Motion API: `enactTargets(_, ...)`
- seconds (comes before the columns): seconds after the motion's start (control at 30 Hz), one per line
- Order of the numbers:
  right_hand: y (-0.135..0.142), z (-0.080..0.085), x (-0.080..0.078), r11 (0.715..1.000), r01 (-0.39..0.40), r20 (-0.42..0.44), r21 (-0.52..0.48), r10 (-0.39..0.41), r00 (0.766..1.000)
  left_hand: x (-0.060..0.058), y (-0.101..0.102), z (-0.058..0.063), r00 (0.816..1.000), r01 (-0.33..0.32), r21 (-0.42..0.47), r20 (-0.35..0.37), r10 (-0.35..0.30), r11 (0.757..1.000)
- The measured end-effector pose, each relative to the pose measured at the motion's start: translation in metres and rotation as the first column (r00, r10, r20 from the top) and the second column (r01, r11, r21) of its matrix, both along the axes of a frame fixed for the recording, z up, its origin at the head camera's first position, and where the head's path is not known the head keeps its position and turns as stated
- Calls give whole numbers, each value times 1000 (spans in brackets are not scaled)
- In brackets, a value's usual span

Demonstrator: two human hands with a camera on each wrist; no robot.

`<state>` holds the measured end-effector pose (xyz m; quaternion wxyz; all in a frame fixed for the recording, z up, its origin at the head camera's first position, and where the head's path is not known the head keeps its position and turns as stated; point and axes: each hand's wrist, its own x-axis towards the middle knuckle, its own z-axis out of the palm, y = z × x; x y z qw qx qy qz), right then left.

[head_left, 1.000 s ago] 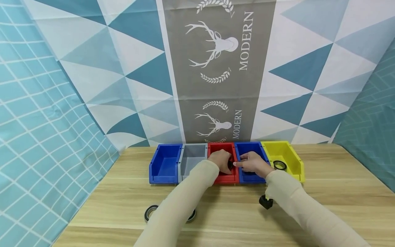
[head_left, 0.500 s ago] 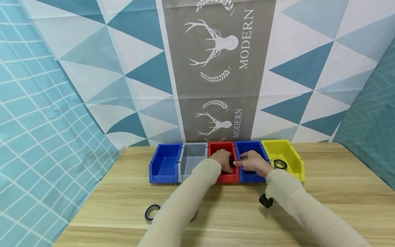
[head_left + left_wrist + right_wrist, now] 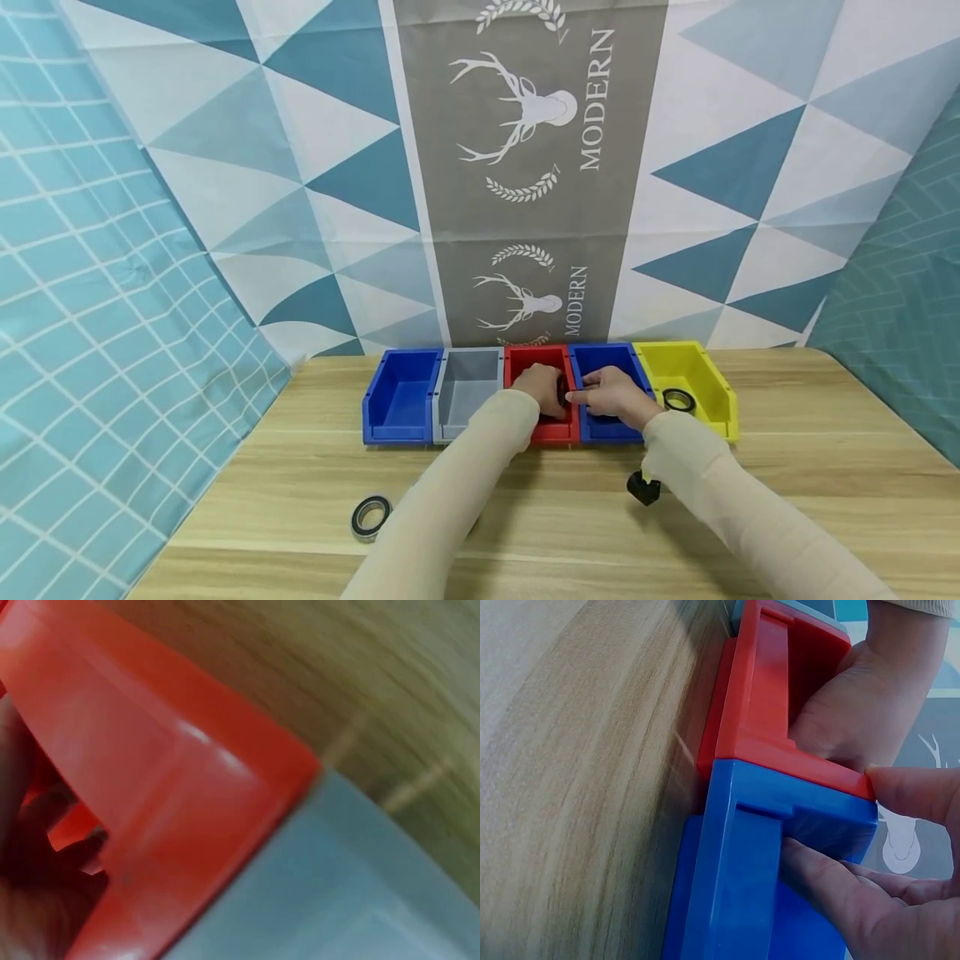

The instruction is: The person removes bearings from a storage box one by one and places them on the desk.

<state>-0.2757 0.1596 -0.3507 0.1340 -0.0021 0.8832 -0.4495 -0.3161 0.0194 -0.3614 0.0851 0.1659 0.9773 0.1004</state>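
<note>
My left hand (image 3: 542, 390) reaches down into the red bin (image 3: 769, 690). In the head view a dark thing shows beside its fingers, and I cannot tell whether it is held. Part of the same hand (image 3: 37, 900) appears in shadow inside the red wall in the left wrist view. My right hand (image 3: 617, 393) straddles the side where the red bin meets the right-hand blue bin (image 3: 727, 855). Its thumb (image 3: 911, 791) lies at the red rim, while its fingers (image 3: 829, 881) bend inside the blue bin, pinching the adjoining walls.
A grey bin (image 3: 468, 392) and another blue bin (image 3: 405, 392) stand left of the red one. At the row's right end, a yellow bin (image 3: 693, 367) holds a bearing (image 3: 678, 401). Another bearing (image 3: 371, 517) lies on the wooden table (image 3: 570, 533), near the left sleeve.
The left forearm has shifted slightly to the right, uncovering more of the bearing on the table. My right hand has stayed in place at the bin walls.
</note>
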Motion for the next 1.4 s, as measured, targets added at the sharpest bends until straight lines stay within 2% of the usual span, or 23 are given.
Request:
enactTargets(0.17,-2,-2,0,1000,-8,5,-4,8,1000,2,-2,0,1000,3,4,-15,-3,1000)
enactTargets(0.3,0,-1,-1,999,-17,8,-30,17,1000,0,-3,2,999,30,9,-17,-29,1000)
enactTargets(0.57,2,0,2,999,-3,18,-41,3,1000,-1,-6,13,996,63,-19,-66,-64,998)
enactTargets(0.83,1,-2,2,997,3,30,-81,0,1000,10,-10,24,992,72,-85,-94,-80,994)
enactTargets(1.0,0,-5,3,994,-1,30,-112,5,1000,20,-12,33,993,88,-72,-70,-93,994)
enactTargets(1.13,1,-6,3,993,-6,25,-116,9,1000,25,-13,38,990,109,-73,-85,-115,991)
enactTargets(1.4,0,-5,2,995,5,27,-103,-2,1000,34,-20,42,984,146,-95,-86,-155,985)
